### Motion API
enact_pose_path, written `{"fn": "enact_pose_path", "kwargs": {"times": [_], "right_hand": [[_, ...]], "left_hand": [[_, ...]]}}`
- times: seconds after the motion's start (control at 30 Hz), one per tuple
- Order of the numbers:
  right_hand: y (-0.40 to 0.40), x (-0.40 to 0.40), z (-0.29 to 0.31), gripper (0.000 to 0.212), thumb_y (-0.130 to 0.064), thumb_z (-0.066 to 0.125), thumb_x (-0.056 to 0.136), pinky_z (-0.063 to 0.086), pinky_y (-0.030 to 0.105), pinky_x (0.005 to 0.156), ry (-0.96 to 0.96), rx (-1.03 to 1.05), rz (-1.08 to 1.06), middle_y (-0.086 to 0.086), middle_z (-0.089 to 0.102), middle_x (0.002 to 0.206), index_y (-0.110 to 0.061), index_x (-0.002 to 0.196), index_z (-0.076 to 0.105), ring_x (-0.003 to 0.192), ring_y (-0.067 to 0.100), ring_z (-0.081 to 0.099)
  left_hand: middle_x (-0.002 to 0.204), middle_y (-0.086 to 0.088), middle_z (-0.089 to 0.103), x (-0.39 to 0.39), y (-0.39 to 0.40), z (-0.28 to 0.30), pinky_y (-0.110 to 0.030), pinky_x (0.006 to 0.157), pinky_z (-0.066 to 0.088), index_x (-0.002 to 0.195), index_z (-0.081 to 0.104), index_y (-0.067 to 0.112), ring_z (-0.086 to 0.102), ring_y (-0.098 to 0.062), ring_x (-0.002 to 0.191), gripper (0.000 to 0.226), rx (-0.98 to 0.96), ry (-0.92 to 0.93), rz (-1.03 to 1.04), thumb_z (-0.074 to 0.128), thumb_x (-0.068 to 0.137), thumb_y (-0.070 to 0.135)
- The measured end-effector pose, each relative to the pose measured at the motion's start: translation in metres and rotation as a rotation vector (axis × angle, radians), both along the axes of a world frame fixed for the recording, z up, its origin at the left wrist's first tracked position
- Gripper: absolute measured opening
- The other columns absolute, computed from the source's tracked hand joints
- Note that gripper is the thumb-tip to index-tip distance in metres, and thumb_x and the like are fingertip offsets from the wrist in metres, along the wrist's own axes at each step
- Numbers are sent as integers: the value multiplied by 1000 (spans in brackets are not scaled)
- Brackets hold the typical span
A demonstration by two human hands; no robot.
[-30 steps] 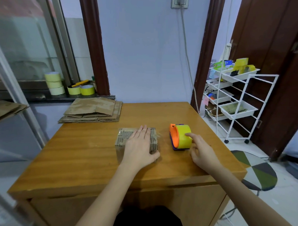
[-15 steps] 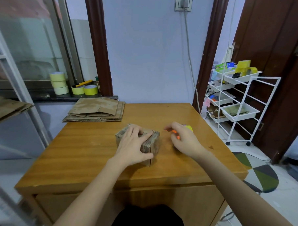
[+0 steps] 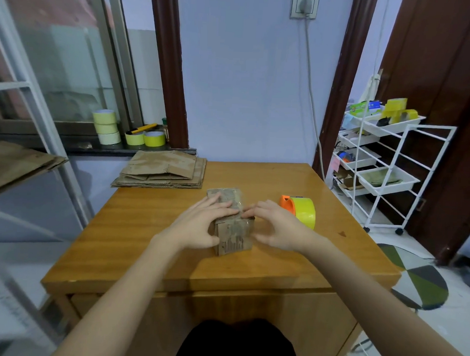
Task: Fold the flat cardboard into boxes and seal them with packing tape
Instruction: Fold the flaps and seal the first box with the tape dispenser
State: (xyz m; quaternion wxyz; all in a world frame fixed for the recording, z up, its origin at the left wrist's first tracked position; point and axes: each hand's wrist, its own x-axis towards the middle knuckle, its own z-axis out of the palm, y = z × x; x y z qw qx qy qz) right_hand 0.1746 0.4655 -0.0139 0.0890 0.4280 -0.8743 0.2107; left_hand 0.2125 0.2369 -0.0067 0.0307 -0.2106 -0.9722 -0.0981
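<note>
A: Cardboard box (image 3: 233,226) sat on the wooden table (image 3: 145,227), directly between both hands, one corner turned toward the person. Glossy tape covered its top.

B: Hand states?

A: Left hand (image 3: 199,224) lay over the box's left side, fingers curved across the top, thumb down on the near face. That one was grasping the box. Right hand (image 3: 276,224) touched the box's top right edge with its fingertips, fingers loosely bent. Couldn't tell if it actually pinched anything.

B: Tape dispenser?

A: Orange dispenser with a yellow roll (image 3: 299,210) stood on the table just beyond the right hand, apart from it.

B: Flat stock?

A: Stack of flat cardboard (image 3: 161,172) lay well beyond the left hand, at the table's far left corner. Spare tape rolls (image 3: 107,126) sat on the sill behind it.
</note>
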Motion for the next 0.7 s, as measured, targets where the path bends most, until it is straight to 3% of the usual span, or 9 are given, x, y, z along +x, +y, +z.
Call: {"fn": "enact_pose_path", "kwargs": {"times": [0.1,0.17,0.23,0.33,0.47,0.57,0.7], "right_hand": [[-3,-1,-6,36,-24,78,74,49,42,79,180,-29,-18,1,64,102,-14,106,66,89,27,55],[-4,-1,-8,34,-25,80,70,50,42,71,274,-48,-34,1,62,92,-15,101,67,82,25,54],[-4,-1,-10,37,-27,80,69,49,39,66,334,-21,-34,2,61,92,-15,101,66,81,25,55],[-3,-1,-16,39,-30,78,71,47,38,65,399,18,-48,3,61,96,-14,104,63,83,24,55],[-5,2,-21,30,-37,61,79,43,34,61,469,-42,-79,2,61,93,-13,97,62,79,23,56],[-9,1,-22,25,-37,58,86,45,33,61,489,-109,-83,2,64,92,-13,91,64,76,22,57],[-10,-1,-24,20,-29,57,89,47,35,59,540,-159,-44,2,68,92,-14,87,69,73,23,60]], "left_hand": [[151,19,-6,3,6,2,-27,117,0,150,19,33,-10,3,137,77,-28,46,-25,61,86,36],[155,16,-6,5,11,-4,-23,114,2,151,18,29,-6,1,141,76,-22,126,-31,61,89,37],[158,14,9,8,14,-10,-27,114,19,149,27,29,13,-7,144,68,32,217,-22,60,90,34],[148,11,36,9,15,-17,-32,93,48,138,46,27,45,-12,127,51,143,322,-5,62,90,29],[126,12,54,10,11,-25,-32,75,55,116,63,22,59,-10,103,30,274,403,-22,67,87,26],[115,13,59,8,10,-32,-33,81,54,104,70,23,58,-7,104,20,407,399,6,70,85,24],[110,20,58,6,6,-30,-29,93,46,98,74,28,55,-3,106,16,600,261,34,72,84,21]]}}
